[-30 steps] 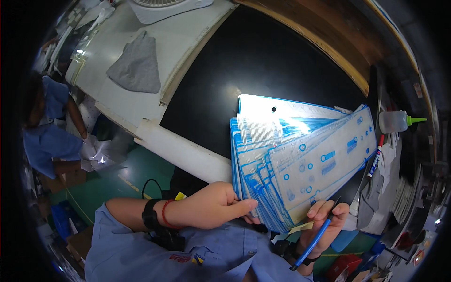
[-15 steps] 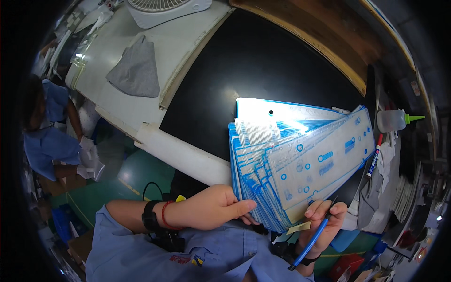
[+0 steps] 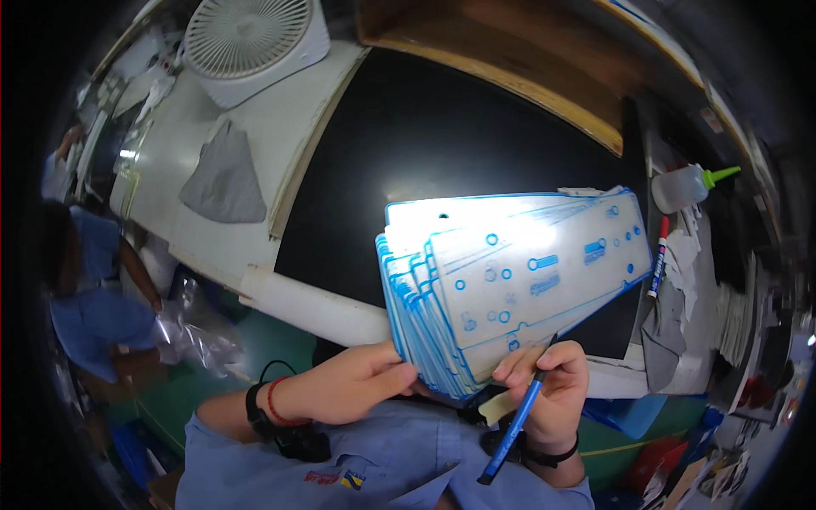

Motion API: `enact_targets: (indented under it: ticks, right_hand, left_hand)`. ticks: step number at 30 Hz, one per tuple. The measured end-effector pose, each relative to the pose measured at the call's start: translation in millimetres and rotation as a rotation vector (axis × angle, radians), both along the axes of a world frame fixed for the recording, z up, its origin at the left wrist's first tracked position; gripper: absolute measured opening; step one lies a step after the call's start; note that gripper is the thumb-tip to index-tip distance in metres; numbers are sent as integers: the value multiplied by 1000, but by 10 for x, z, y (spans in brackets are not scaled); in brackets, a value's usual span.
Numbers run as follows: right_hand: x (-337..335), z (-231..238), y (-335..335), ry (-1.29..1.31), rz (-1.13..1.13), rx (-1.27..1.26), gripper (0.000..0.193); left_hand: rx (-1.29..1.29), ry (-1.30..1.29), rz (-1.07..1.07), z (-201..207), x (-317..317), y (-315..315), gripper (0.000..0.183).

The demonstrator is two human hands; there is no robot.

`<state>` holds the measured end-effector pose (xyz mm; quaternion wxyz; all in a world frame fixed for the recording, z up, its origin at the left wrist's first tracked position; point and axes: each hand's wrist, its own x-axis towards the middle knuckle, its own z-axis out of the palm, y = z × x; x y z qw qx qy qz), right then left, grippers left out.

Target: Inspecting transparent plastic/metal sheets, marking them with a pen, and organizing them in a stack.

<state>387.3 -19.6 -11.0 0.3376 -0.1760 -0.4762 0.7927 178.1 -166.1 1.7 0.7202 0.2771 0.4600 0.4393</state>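
A fanned stack of thin, flat, whitish panels [image 3: 561, 246] with blue edges and blue printed circles and marks lies at the near side of the black work surface. My left hand [image 3: 348, 382] is closed on the stack's near left edge, thumb on top; its other fingers are partly hidden beneath. My right hand [image 3: 552, 391] grips a blue pen [image 3: 514, 433] with a black tip, tip pointing up and away. Its fingertips lie by the near corner of the top panel. A small pale yellow strip [image 3: 495, 409] sits beside that hand.
A white fan [image 3: 255, 42] and grey cloth [image 3: 225, 178] are on the white table at left. A wooden frame [image 3: 510, 72] borders the far side. At right are a green-tipped bottle [image 3: 680, 189], a red-capped marker [image 3: 659, 259] and another grey cloth [image 3: 663, 336]. A person [image 3: 98, 280] is at far left.
The view has shifted, so the table sits lower and further left. The fanned panels lie closer together, with the top one covering more of those below. Both hands keep their holds.
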Motion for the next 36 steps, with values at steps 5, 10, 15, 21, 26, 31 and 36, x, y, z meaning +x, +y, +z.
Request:
enact_targets:
  ticks: [5, 10, 15, 21, 26, 31, 36]
  right_hand:
    - [552, 79, 265, -99, -171, 162, 37]
    - [887, 236, 865, -385, -610, 176, 32]
    - [970, 199, 1546, -446, -653, 236, 29]
    - [1138, 193, 1985, -744, -577, 472, 21]
    - [1291, 275, 2023, -666, -226, 372, 22]
    - [1227, 500, 1820, -874, -254, 735, 23]
    - [1410, 540, 1827, -942, -482, 1122, 33]
  left_hand:
    - [-52, 119, 149, 142, -215, -156, 41]
    - [-18, -116, 544, 254, -184, -123, 57]
    - [-56, -167, 532, 348, -118, 98, 55]
    - [-112, -286, 530, 314, -247, 192, 49]
    - [-120, -201, 532, 328, -176, 257, 44]
    - [-89, -171, 545, 335, -127, 254, 43]
    - [-71, -159, 537, 381, -111, 304, 40]
